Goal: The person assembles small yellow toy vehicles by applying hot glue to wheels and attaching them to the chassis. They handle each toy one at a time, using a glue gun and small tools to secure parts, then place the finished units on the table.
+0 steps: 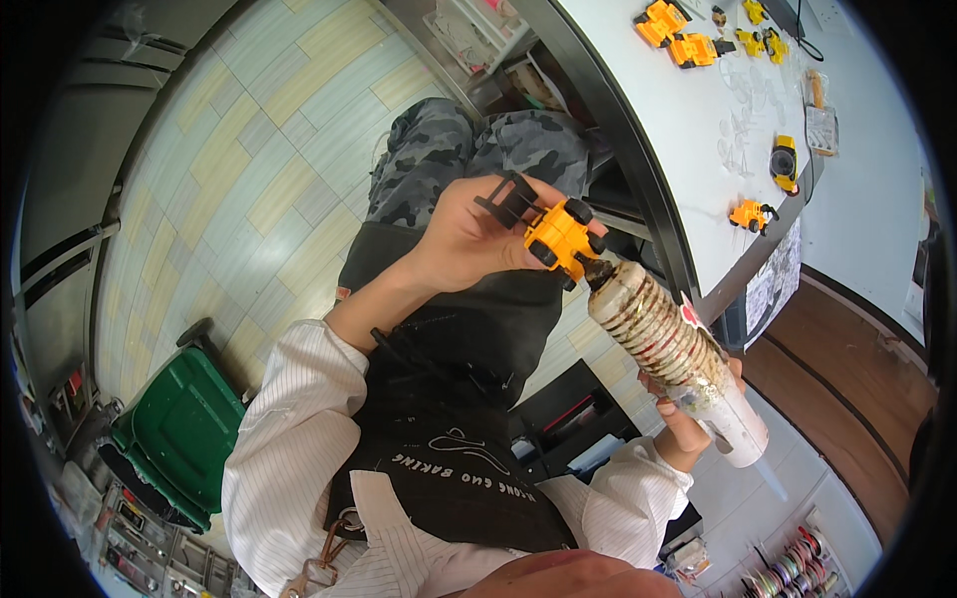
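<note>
In the middle of the head view, my left hand (474, 234) holds a small yellow toy construction vehicle (561, 237) with black wheels, turned on its side. A black frame-like part sticks out from the toy toward my palm. My right hand (688, 409) is wrapped round a hot glue gun (663, 339) with a stained, ribbed white barrel and a translucent stick at its rear end. The gun's dark nozzle meets the toy's lower edge, or nearly so; I cannot tell whether they touch. Part of my right hand's fingers is hidden behind the gun.
On the white table (688, 149) at right lie several yellow toy vehicles (691, 48), with another toy (750, 215) near its edge, and clear scraps. A black cable runs along its far side. A green bin (184, 429) stands at lower left on the tiled floor (299, 90).
</note>
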Available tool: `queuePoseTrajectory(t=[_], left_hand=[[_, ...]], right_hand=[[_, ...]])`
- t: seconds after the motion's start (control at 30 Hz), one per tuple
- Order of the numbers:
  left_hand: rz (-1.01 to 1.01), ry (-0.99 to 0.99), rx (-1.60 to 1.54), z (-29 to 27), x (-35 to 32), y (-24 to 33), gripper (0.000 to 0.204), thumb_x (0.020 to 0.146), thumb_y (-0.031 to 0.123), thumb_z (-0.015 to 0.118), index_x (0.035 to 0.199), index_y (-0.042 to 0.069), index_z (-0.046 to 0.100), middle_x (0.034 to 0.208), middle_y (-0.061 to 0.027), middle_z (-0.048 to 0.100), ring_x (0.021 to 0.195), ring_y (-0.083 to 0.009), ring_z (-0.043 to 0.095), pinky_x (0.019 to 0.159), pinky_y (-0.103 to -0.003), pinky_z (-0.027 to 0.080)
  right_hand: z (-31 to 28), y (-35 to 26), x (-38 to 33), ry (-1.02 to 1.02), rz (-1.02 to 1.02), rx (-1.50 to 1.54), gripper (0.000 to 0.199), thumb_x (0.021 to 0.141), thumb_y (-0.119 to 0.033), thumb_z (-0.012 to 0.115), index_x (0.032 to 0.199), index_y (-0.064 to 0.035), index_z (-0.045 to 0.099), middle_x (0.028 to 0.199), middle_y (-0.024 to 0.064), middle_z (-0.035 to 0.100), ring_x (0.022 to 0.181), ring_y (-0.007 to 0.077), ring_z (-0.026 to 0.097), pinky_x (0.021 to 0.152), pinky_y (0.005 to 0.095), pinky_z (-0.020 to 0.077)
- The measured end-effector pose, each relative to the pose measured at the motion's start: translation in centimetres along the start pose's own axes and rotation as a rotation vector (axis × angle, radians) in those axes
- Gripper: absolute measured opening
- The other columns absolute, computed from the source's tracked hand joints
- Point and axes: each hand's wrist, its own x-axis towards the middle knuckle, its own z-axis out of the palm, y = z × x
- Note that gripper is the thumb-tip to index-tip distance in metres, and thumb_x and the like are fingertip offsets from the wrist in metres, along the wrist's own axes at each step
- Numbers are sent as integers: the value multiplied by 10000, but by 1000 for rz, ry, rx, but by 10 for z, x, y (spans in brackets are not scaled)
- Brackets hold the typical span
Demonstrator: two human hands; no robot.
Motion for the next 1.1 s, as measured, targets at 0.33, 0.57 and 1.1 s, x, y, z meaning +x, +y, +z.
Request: queuePoseTrajectory(t=[0.33, 0.57, 1.1], left_hand=[[-6, 26, -3, 2, 0, 1, 300, 889, 40, 666, 1157, -40, 560, 1147, -232, 643, 1107, -333, 633, 955, -438, 511], [2, 29, -28, 1, 1, -1, 292, 889, 33, 663, 1151, -46, 562, 1145, -236, 642, 1101, -325, 635, 951, -432, 511], [83, 3, 96, -3, 2, -3, 320, 901, 110, 674, 1175, -19, 569, 1145, -221, 646, 1096, -337, 637, 934, -434, 523]], right_hand=[[-2, -5, 4, -30, 39, -1, 344, 684, -226, 816, 848, 55, 704, 713, 146, 686, 647, 275, 673, 764, 393, 537], [-4, -4, 5, -21, -23, -78, 361, 706, -267, 798, 836, 55, 699, 699, 143, 677, 614, 259, 657, 758, 391, 533], [-23, -8, 23, -252, -232, -218, 419, 671, -323, 839, 763, 50, 670, 706, 137, 656, 641, 268, 638, 761, 438, 513]])
